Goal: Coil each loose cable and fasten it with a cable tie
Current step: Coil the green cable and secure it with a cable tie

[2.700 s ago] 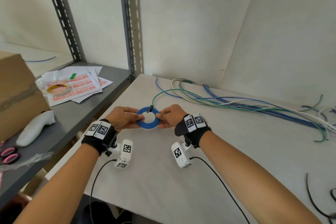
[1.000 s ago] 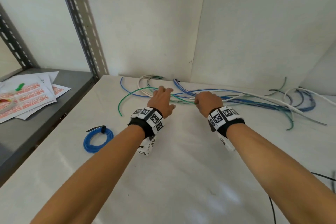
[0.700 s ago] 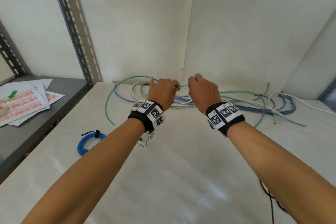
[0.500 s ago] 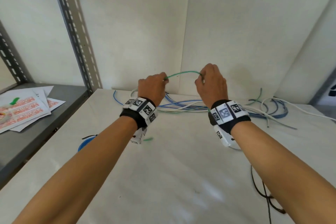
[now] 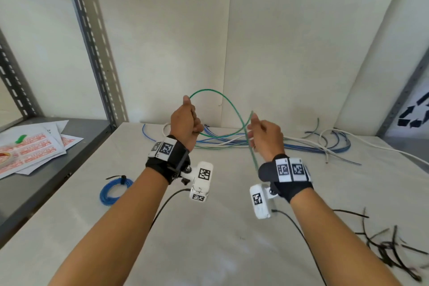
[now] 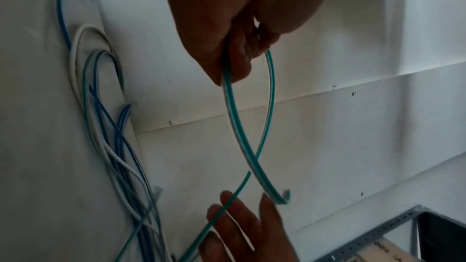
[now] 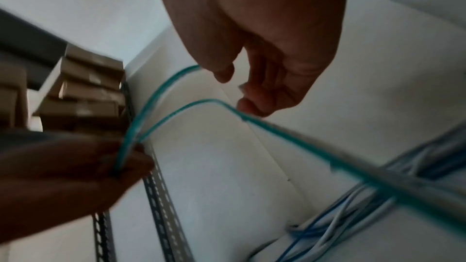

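Observation:
My left hand (image 5: 192, 121) is raised above the white table (image 5: 209, 239) and grips a green cable (image 5: 209, 89), which arcs up from it into a loop. In the left wrist view two strands of the green cable (image 6: 233, 111) leave the curled fingers of my left hand (image 6: 237, 51) and cross below. My right hand (image 5: 257, 132) is beside the crossing with loose fingers, and the cable runs across them. In the right wrist view my right hand (image 7: 247, 91) has thumb and fingers apart, touching the green cable (image 7: 176, 111). A blue coil (image 5: 115, 190) tied with a black tie lies at the left.
Loose blue, white and green cables (image 5: 301, 146) lie along the back wall. Several black cable ties (image 5: 390, 248) are scattered at the right front. A grey shelf (image 5: 46, 176) on the left holds papers (image 5: 34, 146). A slotted metal upright (image 5: 92, 42) stands at the shelf corner.
The blue coil was set down at the left. Both hands took the green cable from the pile and lifted it. The left hand now holds a loop and the right hand has loosened and dropped lower.

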`<state>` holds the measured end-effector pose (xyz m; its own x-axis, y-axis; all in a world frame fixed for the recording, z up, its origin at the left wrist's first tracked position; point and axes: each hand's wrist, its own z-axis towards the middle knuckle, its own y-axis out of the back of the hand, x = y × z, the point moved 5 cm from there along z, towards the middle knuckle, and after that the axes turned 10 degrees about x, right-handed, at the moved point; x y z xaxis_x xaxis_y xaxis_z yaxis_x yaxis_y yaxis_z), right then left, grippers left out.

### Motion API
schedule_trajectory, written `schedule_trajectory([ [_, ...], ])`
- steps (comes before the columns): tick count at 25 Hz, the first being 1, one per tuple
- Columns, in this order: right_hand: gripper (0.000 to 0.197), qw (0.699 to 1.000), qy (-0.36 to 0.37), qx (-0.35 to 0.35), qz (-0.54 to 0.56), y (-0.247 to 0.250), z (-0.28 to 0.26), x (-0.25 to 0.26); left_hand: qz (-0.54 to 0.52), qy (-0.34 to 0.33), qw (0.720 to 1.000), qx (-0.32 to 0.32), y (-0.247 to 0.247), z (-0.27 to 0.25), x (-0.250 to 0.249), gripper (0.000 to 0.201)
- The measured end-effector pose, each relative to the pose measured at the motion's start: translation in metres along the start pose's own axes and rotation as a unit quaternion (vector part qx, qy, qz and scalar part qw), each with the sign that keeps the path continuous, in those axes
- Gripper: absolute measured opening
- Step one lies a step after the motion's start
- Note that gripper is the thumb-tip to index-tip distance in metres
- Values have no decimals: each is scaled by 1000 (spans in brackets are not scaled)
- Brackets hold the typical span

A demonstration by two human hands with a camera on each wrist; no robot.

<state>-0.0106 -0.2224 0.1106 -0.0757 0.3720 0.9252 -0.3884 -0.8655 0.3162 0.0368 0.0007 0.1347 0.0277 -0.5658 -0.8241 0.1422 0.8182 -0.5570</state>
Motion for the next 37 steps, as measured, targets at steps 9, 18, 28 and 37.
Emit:
schedule_trajectory([
  [9,24,954,67,8,293,-23,-59,16,1,5,997,-79,17,-31,17,43],
  [18,29,985,167,11,-39,-25,-72,-7,156,-59,985,37,7,-50,32,21],
  [28,19,977,204,-34,-55,-16,-80,3,140,-56,985,89,-1,-51,45,19],
  [37,25,936,253,-45,-241,-23,-75,4,257,-43,955,139,1,-48,48,19],
])
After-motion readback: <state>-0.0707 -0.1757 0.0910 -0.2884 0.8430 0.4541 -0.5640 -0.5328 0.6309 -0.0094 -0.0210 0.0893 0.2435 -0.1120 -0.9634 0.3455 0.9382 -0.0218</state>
